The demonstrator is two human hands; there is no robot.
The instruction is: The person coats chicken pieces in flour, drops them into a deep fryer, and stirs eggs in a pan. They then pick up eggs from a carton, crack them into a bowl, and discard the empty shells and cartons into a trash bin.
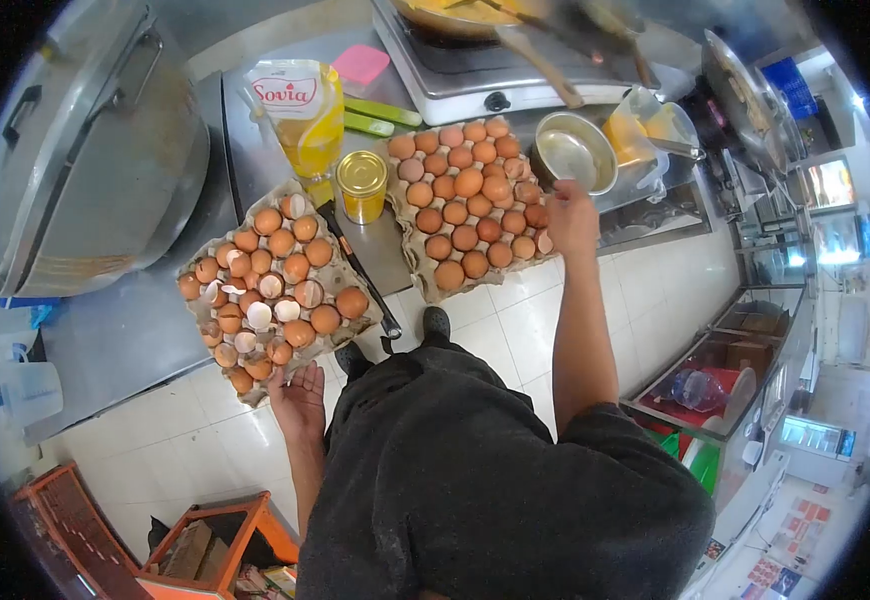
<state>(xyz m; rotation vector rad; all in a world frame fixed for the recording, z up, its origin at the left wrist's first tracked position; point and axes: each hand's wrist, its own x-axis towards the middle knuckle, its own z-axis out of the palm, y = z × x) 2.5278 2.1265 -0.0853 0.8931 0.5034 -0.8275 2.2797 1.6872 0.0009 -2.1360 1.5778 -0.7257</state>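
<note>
My left hand is palm up with its fingers loosely apart, at the near corner of the left egg tray. This cardboard tray holds cracked brown eggshells among rounded brown eggs. My right hand has its fingers curled between the right egg tray and a round metal bowl; whatever lies in them is hidden. Brown eggs fill the right tray, a few stacked on top. A piece of shell shows at its right edge, below my right hand.
Between the trays stand a gold-lidded can and a yellow Sovia bag. A stove with pans is at the back. A plastic jug with yellow-orange contents stands right of the bowl. A large metal pot occupies the left.
</note>
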